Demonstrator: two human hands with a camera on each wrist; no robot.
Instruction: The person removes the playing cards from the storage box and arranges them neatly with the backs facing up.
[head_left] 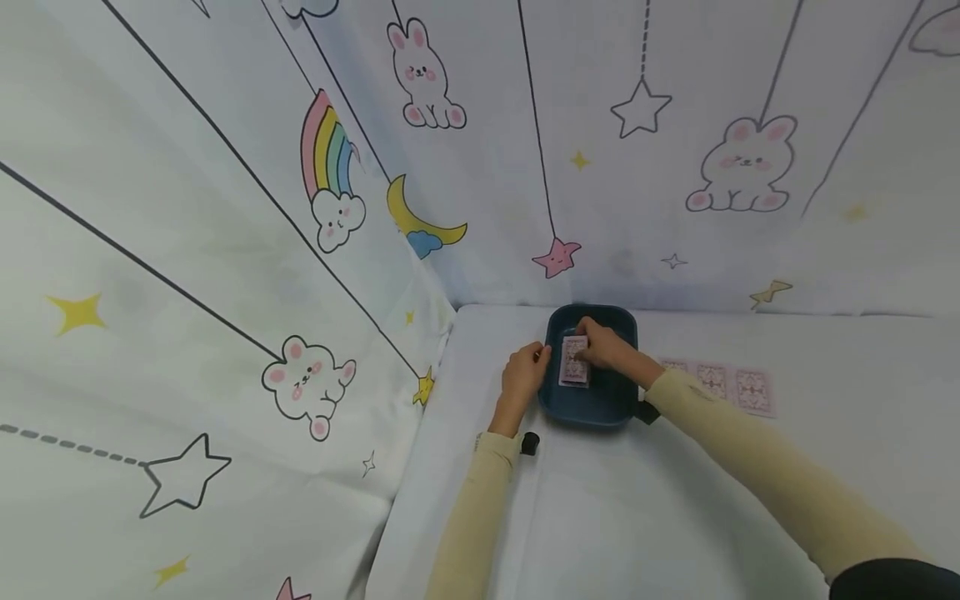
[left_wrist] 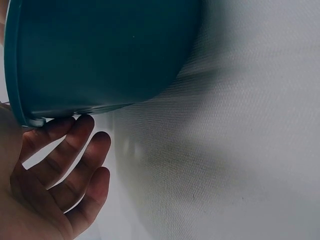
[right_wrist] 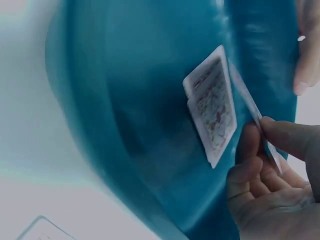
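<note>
A dark teal plastic basin [head_left: 613, 393] stands at the far edge of the white table. My left hand [head_left: 522, 373] is at its left rim, thumb over the inside and fingers [left_wrist: 82, 132] against the outer wall. Inside the basin lies a small stack of playing cards [right_wrist: 215, 112], patterned backs up, slightly uneven. Reaching in from the right, my right hand [head_left: 602, 345] pinches a single playing card [right_wrist: 246, 95] between thumb and fingers. That card is tilted on edge beside the stack, seen nearly edge-on in the right wrist view.
Right of the basin, a row of face-down playing cards [head_left: 752, 392] lies on the white tabletop [head_left: 637, 508], partly covered by the right sleeve [head_left: 750, 458]. A patterned cloth wall [head_left: 495, 167] with bunnies and stars rises behind and on the left.
</note>
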